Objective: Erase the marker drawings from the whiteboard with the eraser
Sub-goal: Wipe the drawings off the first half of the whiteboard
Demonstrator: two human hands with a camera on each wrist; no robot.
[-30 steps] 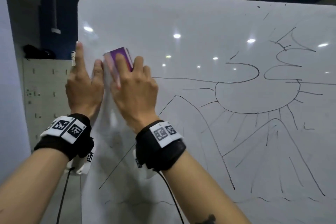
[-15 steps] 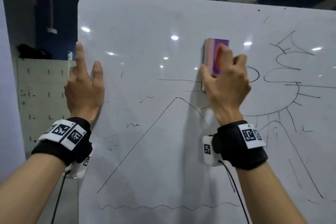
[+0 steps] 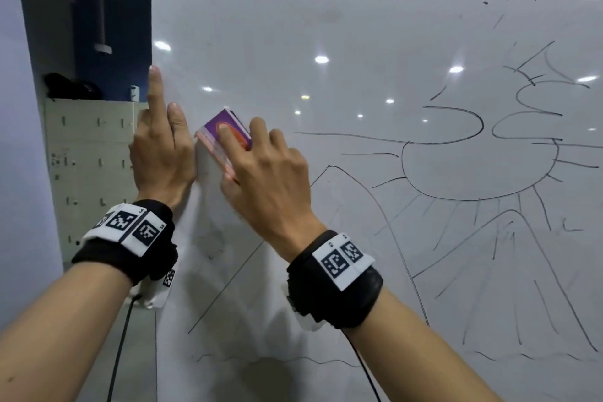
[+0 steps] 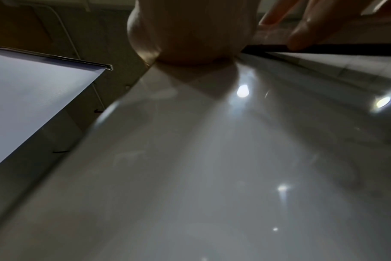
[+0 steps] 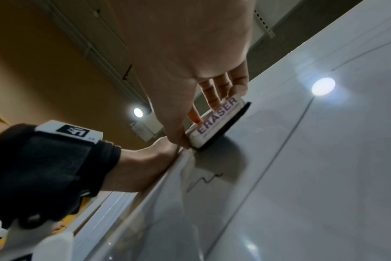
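The whiteboard (image 3: 359, 42) stands upright before me, with black marker drawings (image 3: 473, 173) of a sun, clouds and mountains on its right half. My right hand (image 3: 261, 173) grips a purple and white eraser (image 3: 225, 137) and presses its black felt on the board near the left edge. In the right wrist view the eraser (image 5: 214, 123) reads "ERASER", and a small squiggle (image 5: 203, 181) shows below it. My left hand (image 3: 160, 147) rests on the board's left edge with fingers straight, beside the eraser; its palm (image 4: 190, 35) presses on the board.
A long slanted mountain line (image 3: 248, 258) and a wavy line (image 3: 293, 361) cross the lower board. Beige lockers (image 3: 91, 157) stand behind the board's left edge. A light wall (image 3: 19, 140) rises at far left.
My right hand has swept the eraser from the middle of the board back left, close to my left hand. The left hand has stayed on the board's edge.
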